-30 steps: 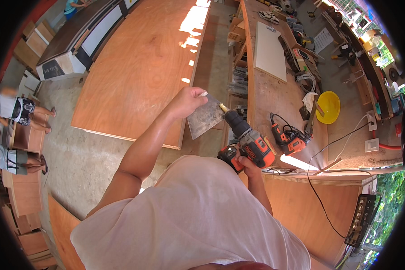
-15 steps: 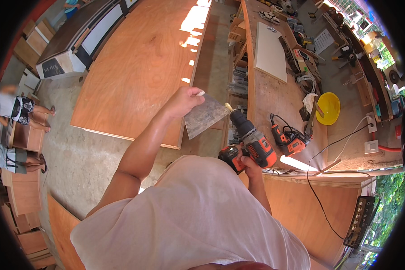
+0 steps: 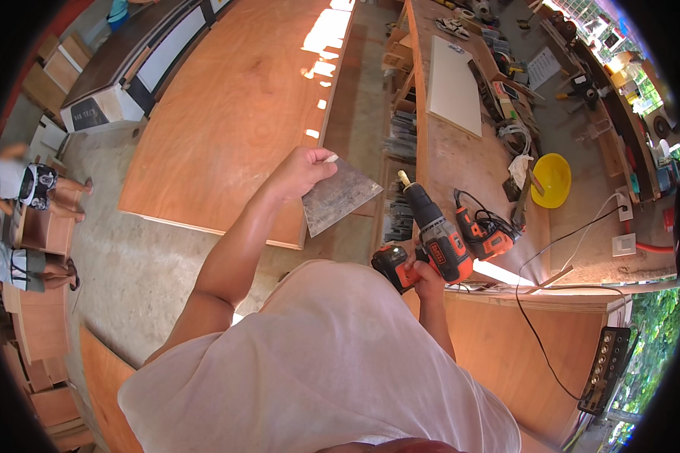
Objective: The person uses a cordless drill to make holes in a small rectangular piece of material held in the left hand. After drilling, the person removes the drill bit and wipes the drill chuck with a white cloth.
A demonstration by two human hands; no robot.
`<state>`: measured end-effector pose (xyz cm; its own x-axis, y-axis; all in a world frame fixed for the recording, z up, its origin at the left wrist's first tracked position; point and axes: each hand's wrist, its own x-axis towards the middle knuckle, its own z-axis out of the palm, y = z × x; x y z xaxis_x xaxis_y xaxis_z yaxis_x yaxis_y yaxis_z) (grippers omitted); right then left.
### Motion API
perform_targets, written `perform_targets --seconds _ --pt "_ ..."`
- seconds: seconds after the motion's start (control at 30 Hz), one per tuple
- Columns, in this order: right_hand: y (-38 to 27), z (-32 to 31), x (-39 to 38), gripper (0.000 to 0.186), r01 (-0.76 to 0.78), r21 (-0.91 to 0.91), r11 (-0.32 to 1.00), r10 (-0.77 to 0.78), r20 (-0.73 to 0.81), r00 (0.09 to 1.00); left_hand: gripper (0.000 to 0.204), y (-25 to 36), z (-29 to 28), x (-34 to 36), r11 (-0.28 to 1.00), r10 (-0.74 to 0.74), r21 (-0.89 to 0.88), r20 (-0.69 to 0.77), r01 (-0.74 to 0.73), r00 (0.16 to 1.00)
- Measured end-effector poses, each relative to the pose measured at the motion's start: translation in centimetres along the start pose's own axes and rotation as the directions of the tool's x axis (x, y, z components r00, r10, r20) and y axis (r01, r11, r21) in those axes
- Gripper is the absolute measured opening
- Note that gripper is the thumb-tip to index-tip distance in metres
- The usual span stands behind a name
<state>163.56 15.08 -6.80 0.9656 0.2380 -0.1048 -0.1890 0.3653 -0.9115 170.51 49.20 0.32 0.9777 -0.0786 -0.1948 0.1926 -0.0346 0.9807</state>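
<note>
My left hand (image 3: pixel 304 174) is closed on the corner of a thin grey sheet (image 3: pixel 343 198), square-cornered with a mottled surface. Thumb and fingers pinch its upper left corner, where a small pale bit shows. In my right hand (image 3: pixel 429 282) is an orange and black cordless drill (image 3: pixel 440 243), fingers wrapped round its grip. The drill points up and away, and a pale yellowish tip (image 3: pixel 403 179) sits in its chuck. A short gap separates that tip from the sheet. My palm hides part of the drill's handle.
A large wooden panel (image 3: pixel 227 113) lies ahead left. On the right, a workbench (image 3: pixel 461 158) bears a white board (image 3: pixel 455 90), an orange corded power tool (image 3: pixel 494 232) and a yellow bowl (image 3: pixel 553 181). Two people (image 3: pixel 34 181) are at the far left. A black cable (image 3: pixel 518 302) hangs right.
The drill has moved right, away from the sheet, so its tip no longer meets the sheet's edge. The sheet has shifted slightly left and down in my left hand.
</note>
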Motion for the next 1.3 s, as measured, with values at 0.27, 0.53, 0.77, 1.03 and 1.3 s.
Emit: perform_targets --seconds 0.27,0.53,0.77,1.03,1.3 --pt "0.2 0.1 -0.6 0.037 0.015 -0.033 0.999 -0.010 0.149 0.989 0.029 -0.7 0.3 1.2 0.999 0.012 0.052 -0.017 -0.011 1.000" --pt "0.0 0.5 -0.7 0.034 -0.047 -0.009 0.999 0.048 0.130 0.990 0.028 -0.5 0.2 1.2 0.999 0.011 0.049 -0.031 -0.009 0.999" --pt "0.3 0.0 -0.5 0.034 -0.039 -0.049 0.998 0.044 0.105 0.993 0.027 0.3 0.1 0.9 1.000 0.017 -0.011 -0.017 -0.017 1.000" --pt "-0.4 0.5 -0.4 0.029 -0.002 0.000 1.000 0.002 0.080 0.997 0.029 0.5 -0.2 0.0 0.996 -0.047 0.075 0.013 0.046 0.999" --pt "0.5 -0.1 -0.7 0.029 -0.020 -0.136 0.991 0.038 0.134 0.990 0.024 0.4 0.0 0.9 0.997 -0.012 0.076 -0.022 0.014 1.000"
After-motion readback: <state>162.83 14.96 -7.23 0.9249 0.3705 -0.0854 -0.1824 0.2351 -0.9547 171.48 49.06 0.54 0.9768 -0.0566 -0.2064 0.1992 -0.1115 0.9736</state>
